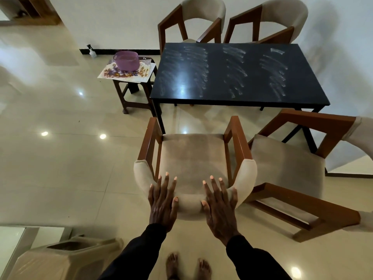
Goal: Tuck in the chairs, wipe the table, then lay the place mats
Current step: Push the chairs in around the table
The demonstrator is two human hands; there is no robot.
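- Both hands lie flat on the padded backrest [189,207] of a wooden-armed chair [191,156]. The left hand [162,201] and right hand [219,205] have fingers straight and spread, clasping nothing. Bare feet [187,265] stand on the tiled floor below.
- At lower left stands a beige lidded bin [60,257]. Its top opening is dark and its contents cannot be seen.
- By the far wall, a small spray bottle [91,51] stands on the floor.
- A brown stool [129,93] sits just beside the desk's left end and carries a stack of floral place mats [125,74]. A purple basin [126,60] rests on the mats. What it holds cannot be made out.
- The chair under the hands faces the desk [238,77]. Its seat stops short of the near edge and is not tucked in.
- Pale curved streaks run in three bands across the dark desk top, which bears no mats.
- Two matching chairs [193,19] [270,19] are drawn up against the desk's far side.
- At right, a fourth chair [286,166] stands turned at an angle near the desk's near right corner, just beside the first.
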